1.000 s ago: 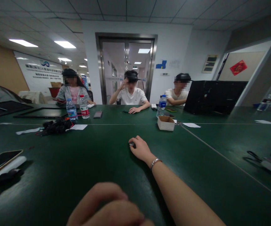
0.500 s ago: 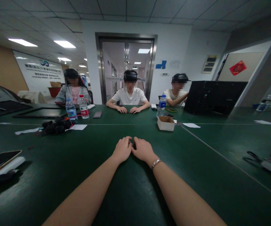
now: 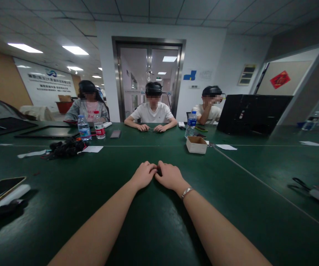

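Note:
My left hand (image 3: 144, 174) and my right hand (image 3: 171, 176) rest side by side on the dark green table (image 3: 154, 229), fingertips meeting. Both have their fingers curled down. Between the fingertips sits a small dark object (image 3: 158, 171), mostly hidden, too small to name. A silver bracelet (image 3: 187, 192) circles my right wrist. Both forearms stretch forward from the bottom of the view.
A small cardboard box (image 3: 196, 145) stands beyond my hands. Water bottles (image 3: 83, 128) and a heap of black items (image 3: 65, 147) lie at the left; a phone (image 3: 8, 184) is near the left edge. Three people sit across the table. A black case (image 3: 252, 114) and scissors (image 3: 300, 182) are at the right.
My left hand came from close under the camera out to the table and joined my right hand at the small dark object. The person opposite lowered a hand from the head to the table.

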